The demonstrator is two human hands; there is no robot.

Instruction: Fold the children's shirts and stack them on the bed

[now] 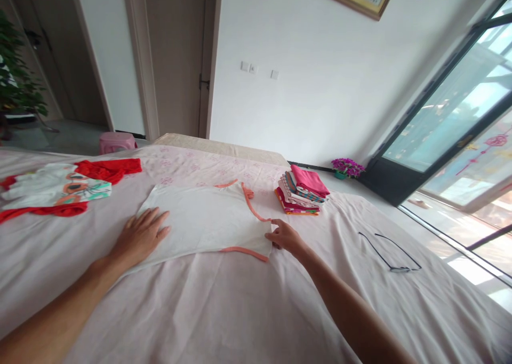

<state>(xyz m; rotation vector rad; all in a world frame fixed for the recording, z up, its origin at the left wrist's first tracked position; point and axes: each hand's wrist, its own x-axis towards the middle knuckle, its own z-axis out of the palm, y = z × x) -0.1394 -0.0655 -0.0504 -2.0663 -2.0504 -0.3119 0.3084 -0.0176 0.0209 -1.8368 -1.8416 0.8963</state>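
Observation:
A white sleeveless top (204, 217) with orange trim lies spread on its side across the pale pink bedsheet (224, 310). My left hand (144, 230) rests flat on the top's left end, fingers stretched out. At the opposite end, my right hand (285, 234) pinches the edge of the top near the orange trim. Its thumb and forefinger are closed on the cloth, and the other fingers are curled.
Folded clothes (302, 193) are stacked beyond my right hand. Eyeglasses (394, 254) lie at the right. A red and white garment (64, 188) lies loose at the far left. A pink stool (117, 141) and purple flowers (347, 167) stand past the bed.

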